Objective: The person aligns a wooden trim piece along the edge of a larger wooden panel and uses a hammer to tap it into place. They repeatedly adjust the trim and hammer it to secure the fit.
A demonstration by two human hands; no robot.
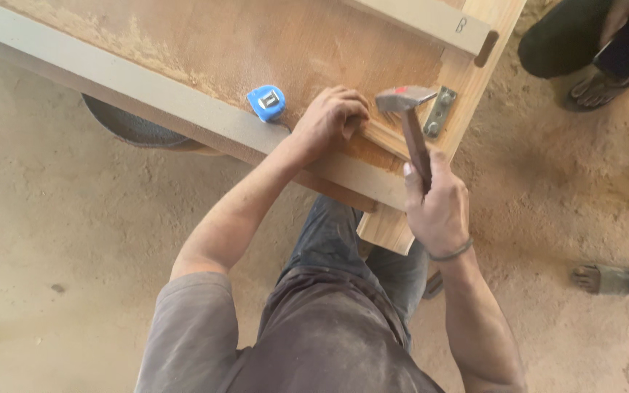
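Presently the right hand [440,207] is closed in a full fist round the dark handle of a hammer [410,124], gripped at the near end, a hold that would give the head the longest swing. The head stands over the right part of a wooden panel [256,44], just left of a metal bracket [439,111] fixed to a side rail [475,80], and above a thin wood strip [387,138]. The left hand [329,118] lies curled on that strip, fingers bent and pressing down just left of the hammer head; whether it pinches a nail cannot be told. Its placement suggests it steadies the strip against the panel, close to the striking point yet clear of the head. A blue tape measure [266,102] rests on the panel at its grey near edge [147,98], left of the left hand, within reach but apart from the hammer. The panel lies flat and raised, its near edge overhanging the person's knees, bringing the strip close under both hands. Sawdust covers the floor [60,218]. At the far right another person's sandalled foot [597,91] shows, and a further foot [606,279] lower right, both well apart from the hands.
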